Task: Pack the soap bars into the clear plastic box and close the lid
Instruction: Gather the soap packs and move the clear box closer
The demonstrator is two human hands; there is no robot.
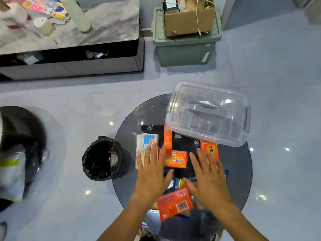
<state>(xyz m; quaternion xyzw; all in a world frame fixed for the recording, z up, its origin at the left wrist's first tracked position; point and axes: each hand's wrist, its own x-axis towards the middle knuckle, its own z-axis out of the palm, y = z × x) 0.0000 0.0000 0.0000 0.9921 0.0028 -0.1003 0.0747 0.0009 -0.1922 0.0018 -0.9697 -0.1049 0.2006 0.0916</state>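
Head view: round glass table [132,122] on pale tiled floor [278,66], soap bars [175,159] scattered, both hands' fingers [147,153] spread flat.

The clear plastic box [208,113] is hard, see-through plastic with a glossy sheen, its handle a duller grey plastic. The soap bars [175,159] wear slick orange wrappers — shiny film that catches the light — and one pale pack [146,146] looks like matt paper. The round table [239,164] is smooth dark glass, mirror-bright. The floor [86,105] is polished tile throwing back lamp spots. The bin [102,159] is lined with crinkled black plastic; the far carton [189,21] is rough brown cardboard on a matt green plastic crate [184,53].
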